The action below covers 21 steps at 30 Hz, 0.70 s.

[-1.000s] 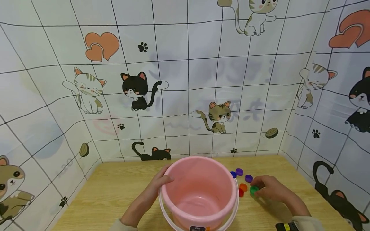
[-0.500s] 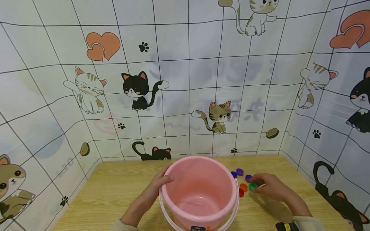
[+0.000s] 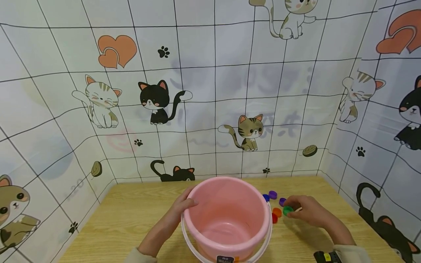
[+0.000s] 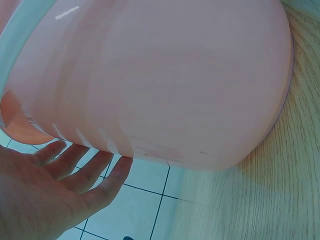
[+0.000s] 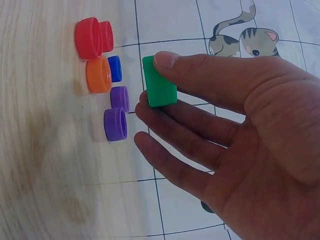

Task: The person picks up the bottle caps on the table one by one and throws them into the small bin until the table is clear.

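Your right hand [image 3: 307, 212] pinches green cap [image 5: 161, 86] near orange cap [image 5: 99, 74], right of bucket [image 4: 190, 85]; your left hand [image 3: 180, 208] grips bucket's left rim. Green cap likely light, stiff, perhaps slick: best taken by sides. Bucket probably light, slightly flexible: hold by rim.

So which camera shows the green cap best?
The right wrist view: there the green cap is big, pinched in the right grip. The head view shows it too, but much smaller. The left wrist view doesn't show it at all.
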### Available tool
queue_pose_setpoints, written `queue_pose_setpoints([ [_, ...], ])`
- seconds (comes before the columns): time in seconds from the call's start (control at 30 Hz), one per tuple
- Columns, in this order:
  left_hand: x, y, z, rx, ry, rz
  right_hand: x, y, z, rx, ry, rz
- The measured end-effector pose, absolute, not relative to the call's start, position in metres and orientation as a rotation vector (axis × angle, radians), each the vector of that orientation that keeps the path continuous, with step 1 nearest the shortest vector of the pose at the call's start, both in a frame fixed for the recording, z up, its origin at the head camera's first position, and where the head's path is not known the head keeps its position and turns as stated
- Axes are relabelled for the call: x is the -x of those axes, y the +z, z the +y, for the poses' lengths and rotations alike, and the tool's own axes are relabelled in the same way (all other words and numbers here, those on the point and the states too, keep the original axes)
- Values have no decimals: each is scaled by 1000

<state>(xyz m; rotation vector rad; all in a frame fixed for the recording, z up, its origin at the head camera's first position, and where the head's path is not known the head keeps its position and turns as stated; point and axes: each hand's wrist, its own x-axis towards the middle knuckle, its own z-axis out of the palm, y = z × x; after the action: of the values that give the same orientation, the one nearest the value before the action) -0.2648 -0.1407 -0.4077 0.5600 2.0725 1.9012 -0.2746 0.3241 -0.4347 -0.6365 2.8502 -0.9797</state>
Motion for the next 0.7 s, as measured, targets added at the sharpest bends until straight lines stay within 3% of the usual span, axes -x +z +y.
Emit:
queue_pose_setpoints([
  [0.7, 266, -408, -139, -527, 1909, 2073, 268, -419, 316, 651, -984, 2879],
])
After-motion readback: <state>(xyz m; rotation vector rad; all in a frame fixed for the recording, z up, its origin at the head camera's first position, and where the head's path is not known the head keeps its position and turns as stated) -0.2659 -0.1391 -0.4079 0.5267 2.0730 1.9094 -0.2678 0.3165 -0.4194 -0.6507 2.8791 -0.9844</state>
